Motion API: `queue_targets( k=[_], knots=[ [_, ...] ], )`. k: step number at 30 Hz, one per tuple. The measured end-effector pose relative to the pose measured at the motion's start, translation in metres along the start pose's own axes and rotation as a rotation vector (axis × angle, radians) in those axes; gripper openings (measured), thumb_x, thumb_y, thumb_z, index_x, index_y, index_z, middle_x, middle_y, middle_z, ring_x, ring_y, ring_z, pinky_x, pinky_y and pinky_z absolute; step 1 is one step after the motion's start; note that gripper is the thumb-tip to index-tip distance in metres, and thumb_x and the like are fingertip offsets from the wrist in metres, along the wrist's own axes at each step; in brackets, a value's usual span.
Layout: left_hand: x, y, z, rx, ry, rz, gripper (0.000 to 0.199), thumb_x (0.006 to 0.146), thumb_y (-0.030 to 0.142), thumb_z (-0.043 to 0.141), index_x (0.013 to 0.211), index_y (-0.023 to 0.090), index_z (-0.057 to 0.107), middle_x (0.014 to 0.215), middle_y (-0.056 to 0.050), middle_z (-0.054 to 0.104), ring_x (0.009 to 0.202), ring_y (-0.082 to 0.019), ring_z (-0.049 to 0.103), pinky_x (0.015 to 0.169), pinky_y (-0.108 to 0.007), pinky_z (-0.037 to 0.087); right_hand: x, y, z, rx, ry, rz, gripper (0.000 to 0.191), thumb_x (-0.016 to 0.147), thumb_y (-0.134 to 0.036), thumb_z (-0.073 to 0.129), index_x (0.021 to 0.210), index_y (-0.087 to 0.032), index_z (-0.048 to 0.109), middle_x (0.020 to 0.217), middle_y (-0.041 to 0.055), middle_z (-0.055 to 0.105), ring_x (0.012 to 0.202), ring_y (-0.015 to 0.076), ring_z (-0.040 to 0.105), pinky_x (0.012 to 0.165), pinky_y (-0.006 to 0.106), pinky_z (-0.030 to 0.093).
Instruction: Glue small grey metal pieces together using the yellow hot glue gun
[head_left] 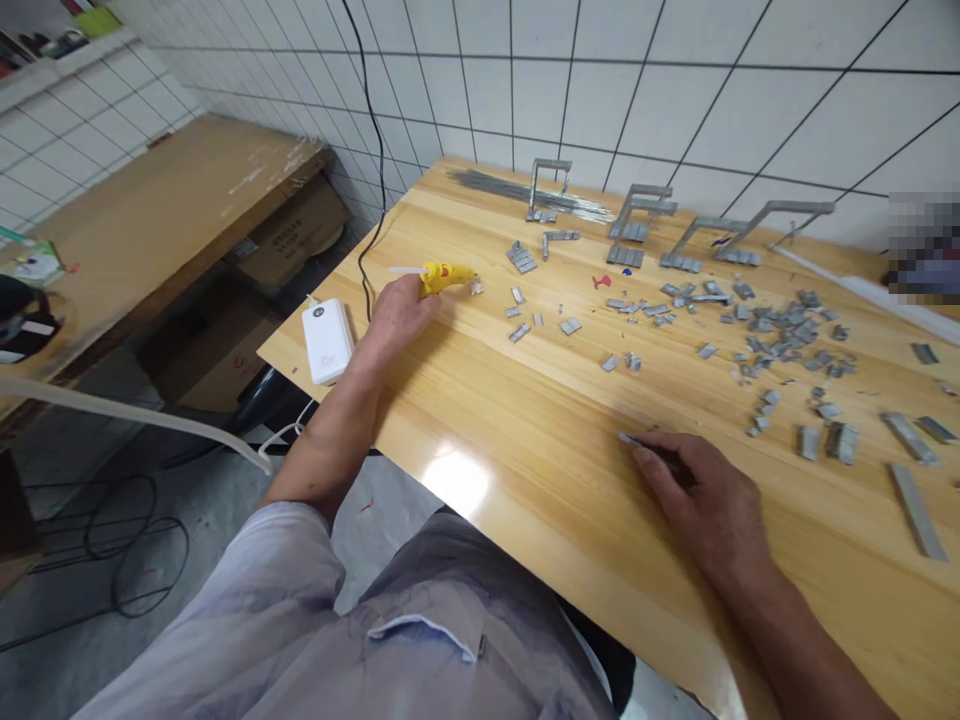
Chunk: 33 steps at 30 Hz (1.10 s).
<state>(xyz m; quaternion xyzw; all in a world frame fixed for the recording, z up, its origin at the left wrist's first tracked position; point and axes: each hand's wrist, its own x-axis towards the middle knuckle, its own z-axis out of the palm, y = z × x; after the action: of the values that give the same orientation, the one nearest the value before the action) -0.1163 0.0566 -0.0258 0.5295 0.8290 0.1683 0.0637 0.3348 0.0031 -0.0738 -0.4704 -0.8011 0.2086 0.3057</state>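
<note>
My left hand is closed round the rear of a yellow glue gun, whose tip points right over the wooden table. A pale glue stick sticks out behind it. Nearer the front of the table, my right hand is closed in a pinch on a small grey piece; only its end shows past the fingertips. Many small grey pieces lie scattered beyond my right hand. Grey angular frames stand along the back of the table, near the wall.
A white power bank lies at the table's left edge, with a black cable beside it. Thin grey rods lie at the back. Longer grey strips are at the right. Another table stands at the left.
</note>
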Motion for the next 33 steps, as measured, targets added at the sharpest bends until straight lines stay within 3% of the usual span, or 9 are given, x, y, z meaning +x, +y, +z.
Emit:
queue_targets(
  k=[6,18,23,33],
  knots=[
    [0.006,0.0,-0.002,-0.007,-0.046,0.023,0.034,0.095,0.039,0.06,0.117,0.019,0.077,0.111,-0.014,0.081,0.109,-0.038,0.073,0.092,-0.044,0.055,0.0,0.001,0.001,0.005,-0.002,0.014,0.025,0.104,-0.046,0.065,0.108,-0.027,0.081,0.099,0.005,0.084,0.083,0.0236,0.079,0.074,0.038,0.061],
    [0.011,-0.009,0.008,-0.119,0.045,0.077,0.022,0.09,0.037,0.067,0.102,0.023,0.078,0.098,-0.011,0.081,0.099,-0.034,0.073,0.085,-0.041,0.055,0.0,-0.003,-0.001,0.021,-0.028,0.064,0.029,0.103,-0.05,0.064,0.108,-0.028,0.082,0.1,0.0068,0.084,0.084,0.0246,0.078,0.076,0.04,0.062],
    [0.0,-0.006,-0.001,-0.196,0.033,0.03,0.027,0.09,0.033,0.063,0.108,0.02,0.078,0.102,-0.011,0.08,0.102,-0.032,0.073,0.093,-0.043,0.055,0.0,-0.002,-0.001,0.017,-0.03,0.063,0.026,0.103,-0.047,0.065,0.107,-0.028,0.082,0.1,0.0059,0.084,0.083,0.0246,0.078,0.075,0.039,0.061],
    [-0.022,-0.007,-0.011,-0.185,0.004,0.022,0.029,0.087,0.028,0.059,0.107,0.018,0.078,0.096,-0.01,0.079,0.092,-0.033,0.074,0.085,-0.044,0.056,0.001,-0.002,-0.001,0.016,-0.024,0.055,0.027,0.103,-0.048,0.065,0.106,-0.026,0.081,0.098,0.0064,0.084,0.083,0.025,0.078,0.077,0.041,0.062]
  ],
)
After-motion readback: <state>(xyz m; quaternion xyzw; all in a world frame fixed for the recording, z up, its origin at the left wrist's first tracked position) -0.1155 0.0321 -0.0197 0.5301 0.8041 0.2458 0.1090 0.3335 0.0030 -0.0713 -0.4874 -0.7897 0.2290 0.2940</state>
